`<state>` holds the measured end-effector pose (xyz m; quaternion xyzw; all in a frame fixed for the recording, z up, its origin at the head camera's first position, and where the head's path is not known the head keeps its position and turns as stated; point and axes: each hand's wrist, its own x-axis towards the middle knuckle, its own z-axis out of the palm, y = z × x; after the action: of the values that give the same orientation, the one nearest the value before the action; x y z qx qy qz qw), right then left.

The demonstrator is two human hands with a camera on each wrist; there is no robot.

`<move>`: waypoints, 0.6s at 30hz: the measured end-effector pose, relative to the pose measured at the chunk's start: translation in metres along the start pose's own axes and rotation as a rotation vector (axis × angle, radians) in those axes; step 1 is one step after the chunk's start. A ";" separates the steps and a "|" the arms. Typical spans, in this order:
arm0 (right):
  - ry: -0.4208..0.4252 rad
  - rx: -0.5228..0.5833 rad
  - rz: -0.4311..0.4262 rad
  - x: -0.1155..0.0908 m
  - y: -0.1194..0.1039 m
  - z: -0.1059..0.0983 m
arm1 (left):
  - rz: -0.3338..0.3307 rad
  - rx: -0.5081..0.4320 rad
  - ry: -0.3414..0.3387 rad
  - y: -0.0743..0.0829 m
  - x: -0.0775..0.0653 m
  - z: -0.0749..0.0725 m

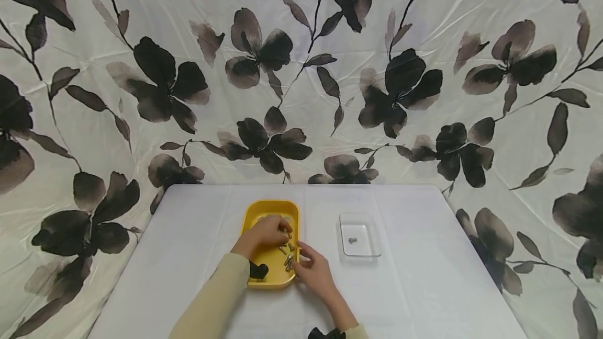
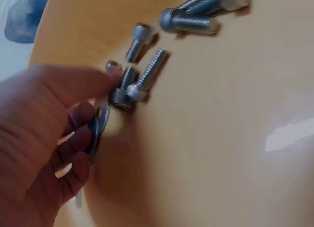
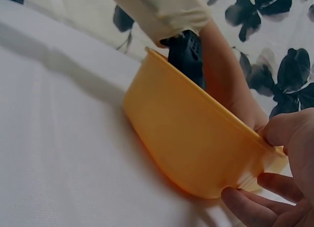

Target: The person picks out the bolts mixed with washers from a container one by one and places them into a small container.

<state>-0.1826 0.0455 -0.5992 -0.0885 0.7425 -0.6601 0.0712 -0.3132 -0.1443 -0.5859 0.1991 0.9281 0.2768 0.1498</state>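
Observation:
A yellow tray (image 1: 270, 281) stands on the white table with several metal socket-head bolts (image 2: 189, 22) inside. My left hand (image 1: 269, 230) reaches into it from the left, fingers bent. In the left wrist view, its thumb tip is right at a bolt (image 2: 122, 89), and thin silver pieces (image 2: 100, 120) lie against the other fingers. I cannot tell whether the left fingertips pinch the bolt. My right hand (image 1: 316, 272) holds the tray's right side. Its thumb (image 3: 282, 129) is at the rim and the bent fingers (image 3: 250, 207) are against the outer wall.
To the right, a clear plastic box (image 1: 360, 251) contains a single bolt (image 1: 352, 240). A flower-printed cloth (image 1: 330, 93) hangs behind the table (image 1: 414, 286). Black wrist devices (image 1: 258, 271) are worn on both arms, the left one over the tray.

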 end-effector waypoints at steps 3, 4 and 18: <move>-0.002 0.013 -0.006 0.001 0.001 0.000 | -0.014 -0.031 0.003 -0.004 0.000 -0.004; -0.002 0.017 -0.009 0.002 0.001 0.000 | -0.016 -0.036 0.006 -0.005 0.000 -0.005; -0.007 0.032 0.005 0.002 0.001 -0.002 | 0.022 -0.066 0.005 -0.012 0.004 -0.001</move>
<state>-0.1848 0.0476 -0.6000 -0.0878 0.7318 -0.6715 0.0767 -0.3205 -0.1518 -0.5924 0.2038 0.9166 0.3093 0.1507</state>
